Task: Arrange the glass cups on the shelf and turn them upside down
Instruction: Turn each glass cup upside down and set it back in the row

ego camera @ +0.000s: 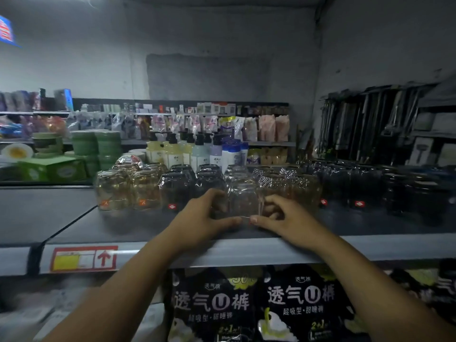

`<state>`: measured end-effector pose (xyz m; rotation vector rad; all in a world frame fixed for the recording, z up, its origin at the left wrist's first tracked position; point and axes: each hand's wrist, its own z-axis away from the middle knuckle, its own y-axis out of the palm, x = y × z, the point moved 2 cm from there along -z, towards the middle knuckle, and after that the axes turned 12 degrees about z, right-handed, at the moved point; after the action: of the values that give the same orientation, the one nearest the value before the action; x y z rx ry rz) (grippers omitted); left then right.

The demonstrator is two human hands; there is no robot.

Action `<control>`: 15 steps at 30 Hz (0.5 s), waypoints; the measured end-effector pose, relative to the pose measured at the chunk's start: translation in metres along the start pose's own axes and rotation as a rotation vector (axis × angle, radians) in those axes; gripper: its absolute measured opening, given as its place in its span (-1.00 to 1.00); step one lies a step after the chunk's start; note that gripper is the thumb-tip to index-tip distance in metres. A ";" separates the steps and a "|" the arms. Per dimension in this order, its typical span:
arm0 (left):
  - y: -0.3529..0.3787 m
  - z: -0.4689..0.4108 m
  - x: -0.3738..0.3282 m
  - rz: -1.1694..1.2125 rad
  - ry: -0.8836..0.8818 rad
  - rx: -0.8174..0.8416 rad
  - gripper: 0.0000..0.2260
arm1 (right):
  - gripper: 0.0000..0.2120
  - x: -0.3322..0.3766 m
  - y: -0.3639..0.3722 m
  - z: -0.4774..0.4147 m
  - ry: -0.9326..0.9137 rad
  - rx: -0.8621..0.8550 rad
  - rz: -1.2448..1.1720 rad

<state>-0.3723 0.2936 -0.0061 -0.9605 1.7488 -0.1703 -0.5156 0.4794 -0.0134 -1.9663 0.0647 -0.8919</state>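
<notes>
Both hands (left hand [202, 213], right hand [283, 218]), clear glass cup [243, 198] between, shelf [370, 245] front

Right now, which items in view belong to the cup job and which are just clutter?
Job: clear glass cup held between left hand and right hand; amber cups; dark cups; shelf.

Clutter: pump bottles; green bowls; black packs; price tag.

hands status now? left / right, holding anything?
Left hand: closed around the left side of the clear glass cup on the shelf.
Right hand: closed around the same cup's right side.
</notes>
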 end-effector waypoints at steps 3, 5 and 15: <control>0.003 0.002 0.005 -0.004 0.013 0.030 -0.19 | -0.51 -0.005 0.004 0.000 0.000 -0.009 0.016; 0.006 0.000 0.004 0.033 0.002 0.069 -0.17 | -0.53 -0.004 0.003 -0.001 -0.004 -0.006 -0.003; 0.011 -0.006 -0.003 0.285 -0.066 0.224 -0.46 | -0.01 -0.015 0.003 -0.010 0.017 0.121 0.261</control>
<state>-0.3826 0.3007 -0.0074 -0.5437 1.7430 -0.1447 -0.5318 0.4764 -0.0210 -1.7887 0.2649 -0.7241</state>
